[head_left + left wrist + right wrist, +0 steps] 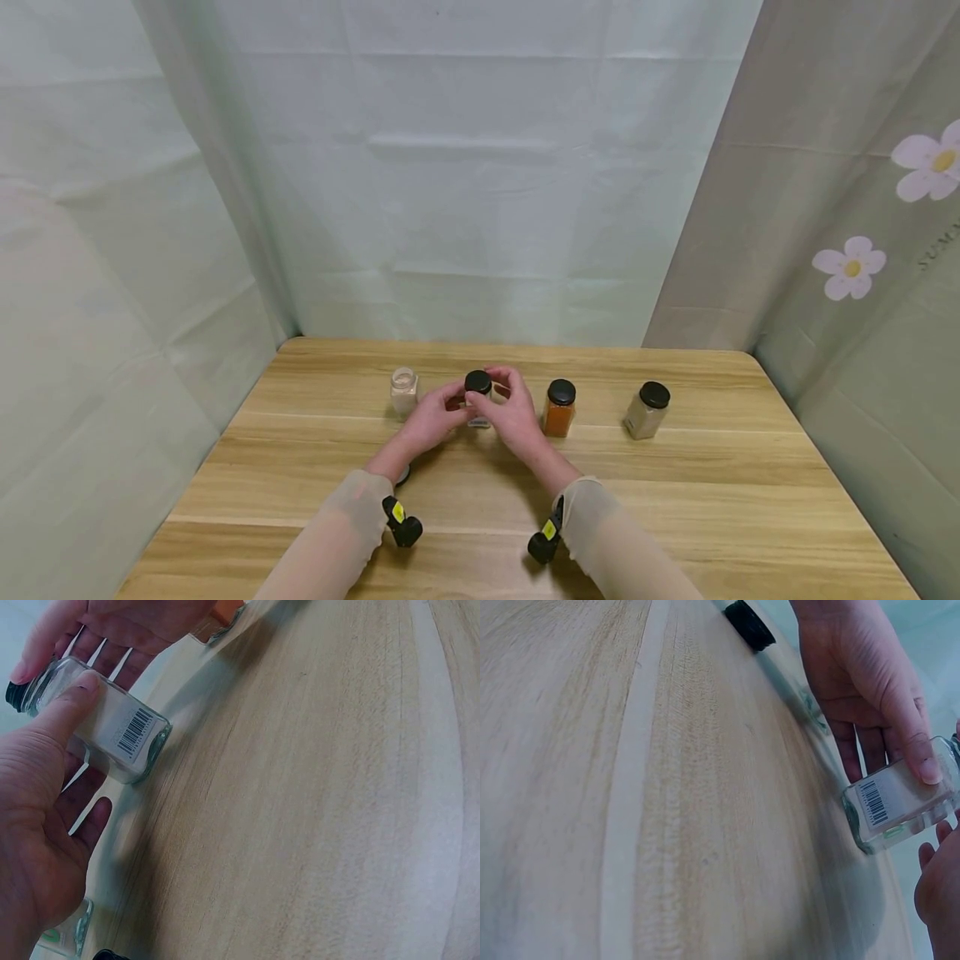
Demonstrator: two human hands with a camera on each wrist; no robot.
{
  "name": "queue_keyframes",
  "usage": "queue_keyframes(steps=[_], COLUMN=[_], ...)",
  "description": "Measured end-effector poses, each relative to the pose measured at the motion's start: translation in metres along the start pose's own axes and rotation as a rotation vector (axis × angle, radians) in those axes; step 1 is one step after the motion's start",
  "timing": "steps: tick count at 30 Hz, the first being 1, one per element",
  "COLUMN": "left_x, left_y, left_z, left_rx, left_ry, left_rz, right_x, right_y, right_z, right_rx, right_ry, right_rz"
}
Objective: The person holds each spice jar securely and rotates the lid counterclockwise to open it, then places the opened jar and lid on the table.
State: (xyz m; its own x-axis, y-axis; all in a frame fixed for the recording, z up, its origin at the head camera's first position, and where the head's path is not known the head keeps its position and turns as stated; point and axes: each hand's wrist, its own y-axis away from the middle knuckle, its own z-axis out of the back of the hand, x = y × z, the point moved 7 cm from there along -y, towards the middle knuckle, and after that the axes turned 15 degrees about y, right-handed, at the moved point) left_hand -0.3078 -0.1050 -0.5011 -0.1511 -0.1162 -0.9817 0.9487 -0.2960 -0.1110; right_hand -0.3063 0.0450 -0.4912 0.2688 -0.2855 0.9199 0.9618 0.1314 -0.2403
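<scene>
Between both hands is a square glass spice jar [124,731] with a barcode label and a black lid [477,382]. My left hand [432,414] grips the jar's body, its thumb pressed on the label side in both wrist views. My right hand [516,417] holds the top of the jar, its thumb and fingers around the lid. The lid sits on the jar's mouth. I cannot tell whether the base touches the table. Just left of my left hand stands an uncapped jar [403,396] of pale powder.
A loose black lid [748,626] lies on the wooden table [712,517], partly behind the left wrist in the head view. Right of my hands stand a black-lidded jar of orange powder [558,418] and a black-lidded jar of beige powder [645,415]. Curtains [487,208] hang behind the table.
</scene>
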Motion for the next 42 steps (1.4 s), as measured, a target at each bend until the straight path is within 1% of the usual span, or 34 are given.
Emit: queue_keyframes(steps=[8, 17, 22, 26, 30, 37, 42], left_x=[-0.0021, 0.0006, -0.002, -0.0019, 0.0015, 0.0024, 0.0006], left_y=[0.0009, -0.0002, 0.0007, 0.0007, -0.0002, -0.0002, -0.0003], left_z=[-0.0016, -0.0003, -0.0008, -0.0015, -0.0013, -0.0012, -0.0003], left_rx=[0.016, 0.014, 0.015, 0.015, 0.008, -0.008, 0.006], left_ry=[0.014, -0.001, 0.0, 0.024, 0.047, 0.029, 0.026], left_rz=[0.017, 0.041, 0.024, 0.013, 0.02, 0.023, 0.026], right_x=[0.0057, 0.0066, 0.0076, 0.0064, 0.0041, 0.0034, 0.0013], right_y=[0.0016, 0.0021, 0.0033, 0.0048, 0.0042, 0.0024, 0.0019], right_z=[0.0005, -0.0017, -0.0015, -0.0016, -0.0022, -0.0026, -0.003], right_rx=[-0.013, 0.003, 0.003, 0.015, 0.018, 0.003, 0.002], right_ry=[-0.013, -0.001, -0.003, -0.006, 0.011, 0.021, 0.01], right_rz=[0.06, 0.038, 0.054, 0.026, -0.012, -0.035, -0.054])
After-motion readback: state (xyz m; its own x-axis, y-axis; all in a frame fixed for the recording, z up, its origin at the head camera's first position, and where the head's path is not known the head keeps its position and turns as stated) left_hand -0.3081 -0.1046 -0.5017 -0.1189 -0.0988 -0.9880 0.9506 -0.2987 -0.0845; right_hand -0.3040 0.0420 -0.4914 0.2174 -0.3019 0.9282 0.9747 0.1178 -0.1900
